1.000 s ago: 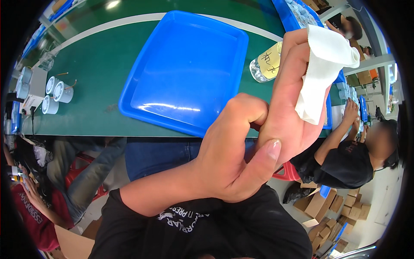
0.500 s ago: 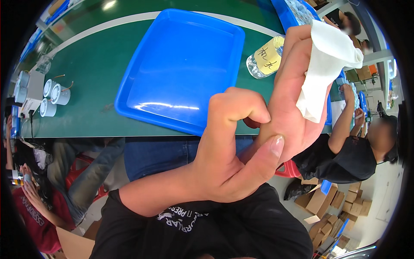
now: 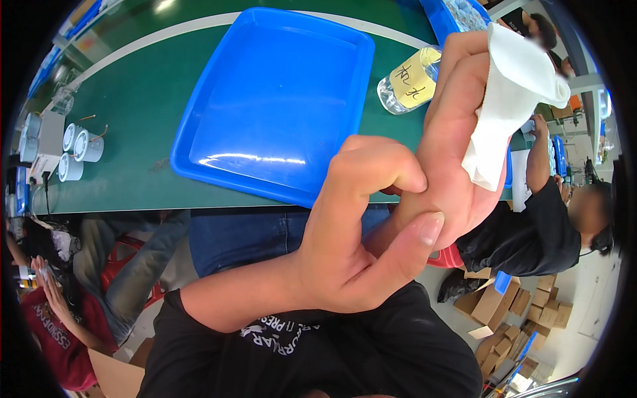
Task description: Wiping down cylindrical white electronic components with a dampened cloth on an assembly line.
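Note:
My left hand (image 3: pixel 358 232) is wrapped around the heel and wrist of my right hand (image 3: pixel 451 152), thumb on the near side and fingers curled over the palm. My right hand stands upright in front of my chest and holds a folded white cloth (image 3: pixel 511 99) between its fingers and palm. Both hands are raised above the near edge of the green table (image 3: pixel 133 106). Just behind my right hand, a clear bottle (image 3: pixel 408 83) with a yellow label lies on the table. A large empty blue tray (image 3: pixel 279 99) sits to the left of the bottle.
Small white cylinders (image 3: pixel 79 149) and a grey box (image 3: pixel 46 136) stand at the table's left end. Another blue tray (image 3: pixel 458 13) is at the far right. A person in black (image 3: pixel 531 225) sits to my right, another in red (image 3: pixel 53 325) at lower left. Cardboard boxes (image 3: pixel 504 318) cover the floor.
My clasped hands have stayed together and shifted slightly down and left in view. The left fingers have slid a little over the right palm. More of the bottle shows now.

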